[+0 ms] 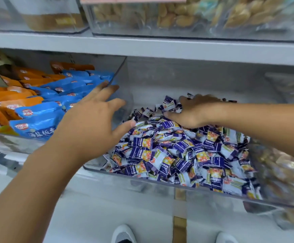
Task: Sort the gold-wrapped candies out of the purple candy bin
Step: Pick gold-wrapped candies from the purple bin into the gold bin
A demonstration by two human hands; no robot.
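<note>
A clear plastic bin on the lower shelf holds a heap of purple-and-white wrapped candies. My left hand hovers with fingers spread over the bin's left wall, its thumb near the candy pile, holding nothing. My right hand reaches into the back of the heap with its palm down; its fingers are curled into the candies and partly hidden among them. I cannot tell whether it holds one. No gold-wrapped candy shows clearly inside this bin.
A clear bin on the left holds blue packets and orange packets. A bin of gold-wrapped candies stands at the right, blurred. The upper shelf carries clear bins of snacks. White shoes show on the floor below.
</note>
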